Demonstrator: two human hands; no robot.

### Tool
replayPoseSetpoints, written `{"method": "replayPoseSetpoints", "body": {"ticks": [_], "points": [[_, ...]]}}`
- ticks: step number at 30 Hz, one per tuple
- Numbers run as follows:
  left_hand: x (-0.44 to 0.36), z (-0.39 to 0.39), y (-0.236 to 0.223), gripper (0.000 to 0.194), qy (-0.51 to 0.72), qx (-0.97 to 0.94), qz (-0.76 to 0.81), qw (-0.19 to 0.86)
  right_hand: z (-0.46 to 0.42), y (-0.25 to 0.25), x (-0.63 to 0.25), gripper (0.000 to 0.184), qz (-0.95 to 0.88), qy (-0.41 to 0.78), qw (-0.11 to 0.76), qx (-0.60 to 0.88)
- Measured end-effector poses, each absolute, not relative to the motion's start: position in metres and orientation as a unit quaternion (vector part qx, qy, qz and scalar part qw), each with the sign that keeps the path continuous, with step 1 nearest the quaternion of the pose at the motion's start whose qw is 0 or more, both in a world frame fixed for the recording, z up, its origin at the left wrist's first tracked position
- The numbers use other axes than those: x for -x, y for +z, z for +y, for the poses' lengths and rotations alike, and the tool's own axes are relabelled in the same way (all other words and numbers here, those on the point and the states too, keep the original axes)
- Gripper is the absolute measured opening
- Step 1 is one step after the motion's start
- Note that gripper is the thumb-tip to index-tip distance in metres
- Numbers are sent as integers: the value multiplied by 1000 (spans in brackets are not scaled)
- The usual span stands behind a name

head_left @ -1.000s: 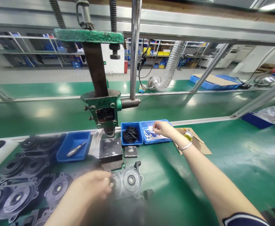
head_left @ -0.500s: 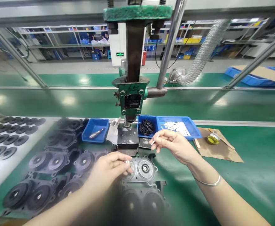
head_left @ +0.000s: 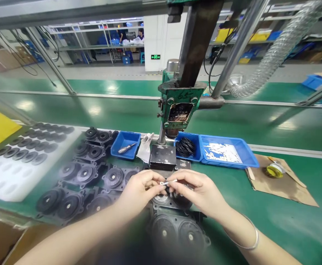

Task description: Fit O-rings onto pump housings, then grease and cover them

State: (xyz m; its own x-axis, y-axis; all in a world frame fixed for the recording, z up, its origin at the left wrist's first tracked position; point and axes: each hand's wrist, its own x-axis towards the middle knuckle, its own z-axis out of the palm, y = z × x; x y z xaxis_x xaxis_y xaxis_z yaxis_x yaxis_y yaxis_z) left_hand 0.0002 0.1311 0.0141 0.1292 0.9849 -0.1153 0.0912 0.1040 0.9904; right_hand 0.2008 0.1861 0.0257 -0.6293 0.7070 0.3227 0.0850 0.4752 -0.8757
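Observation:
My left hand (head_left: 147,186) and my right hand (head_left: 198,189) are close together above a metal housing (head_left: 161,199). Between the left thumb and fingers is a small white part (head_left: 162,183). A thin white stick (head_left: 172,182) is pinched in my right fingertips, its end meeting the white part; whether it goes inside I cannot tell. Under the hands, the housing is partly hidden, and a black disc shows beneath the right fingers. Nearer me lies another two-disc housing (head_left: 177,235). Beyond the hands stands a black block (head_left: 163,156) under the green press (head_left: 181,108).
At left are rows of housings (head_left: 79,173) and a white foam tray (head_left: 10,184) of black discs. Blue bins hold a screwdriver (head_left: 125,149), black rings (head_left: 185,147) and white sticks (head_left: 221,151). A yellow-filled jar (head_left: 274,170) rests on cardboard (head_left: 282,189) at right.
My hands have come together; the stick in my right hand has moved down and left to the white part in my left. The camera has turned left.

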Motion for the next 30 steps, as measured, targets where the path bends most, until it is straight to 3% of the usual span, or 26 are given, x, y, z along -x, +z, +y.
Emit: {"method": "replayPoseSetpoints", "body": {"ticks": [4,8,18,21,25,27,30], "points": [[2,131,14,0,379,-617,556,408,184,23,-199,14,-817,380,373,221],[4,131,10,5,355,-683,562,303,178,19,-197,14,-845,306,394,193],[7,127,5,8,333,-744,534,224,167,15,-196,23,-918,139,344,142],[7,126,8,12,359,-716,537,265,168,12,-197,26,-931,106,328,118],[6,129,19,10,439,-555,520,479,171,3,-200,29,-921,117,348,131],[7,131,23,18,470,-456,490,576,174,-1,-202,29,-910,122,369,146],[10,133,25,25,502,-361,458,638,178,-5,-206,35,-907,116,383,130]]}}
